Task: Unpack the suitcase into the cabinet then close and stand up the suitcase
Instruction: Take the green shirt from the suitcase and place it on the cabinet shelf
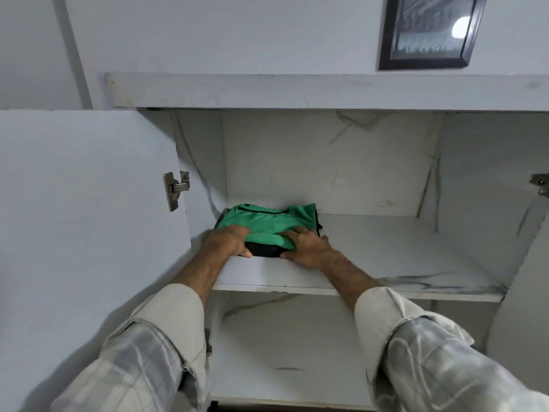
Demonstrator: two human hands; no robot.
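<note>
A folded green garment (269,223) lies on top of a folded black garment (264,250) at the left end of the cabinet's upper shelf (386,263). My left hand (230,240) grips the stack's near left corner, fingers on the green cloth and thumb under the edge. At the near right corner my right hand (307,246) holds the stack the same way. The suitcase is not in view.
The cabinet's left door (89,218) stands open beside my left arm, with a metal hinge (175,188) on its inner face. A lower shelf (282,352) sits below. A framed picture (430,31) hangs on the wall above the cabinet top.
</note>
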